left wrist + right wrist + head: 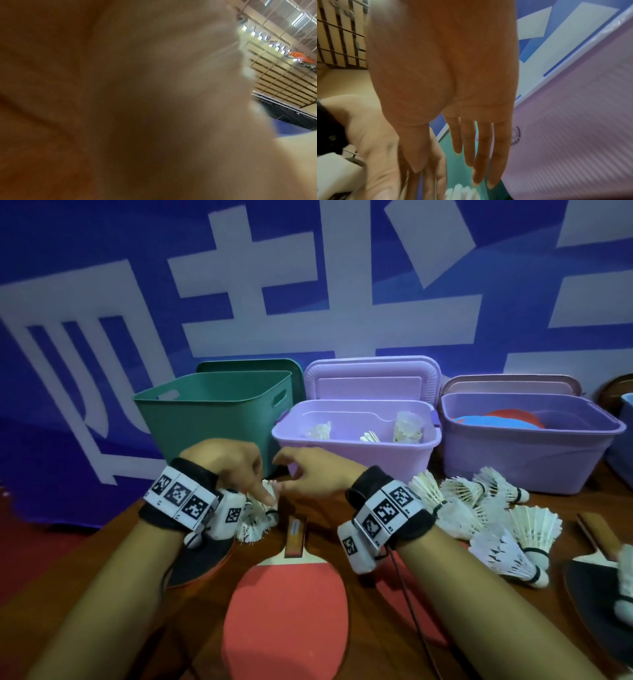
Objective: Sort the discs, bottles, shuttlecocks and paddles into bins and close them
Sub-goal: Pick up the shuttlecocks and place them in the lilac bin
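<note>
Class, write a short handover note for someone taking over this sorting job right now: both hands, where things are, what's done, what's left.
Left hand: over shuttlecocks by the green bin; grip unclear.
Right hand: open, fingers straight, holding nothing.
Done: a few shuttlecocks in the middle purple bin; discs in the right purple bin.
Left: loose shuttlecock pile, red paddle and other paddles on the table; all bins open.

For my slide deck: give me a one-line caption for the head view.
Both hands, left hand and right hand, meet over shuttlecocks before the open lilac bin, red paddle on the table below.
</note>
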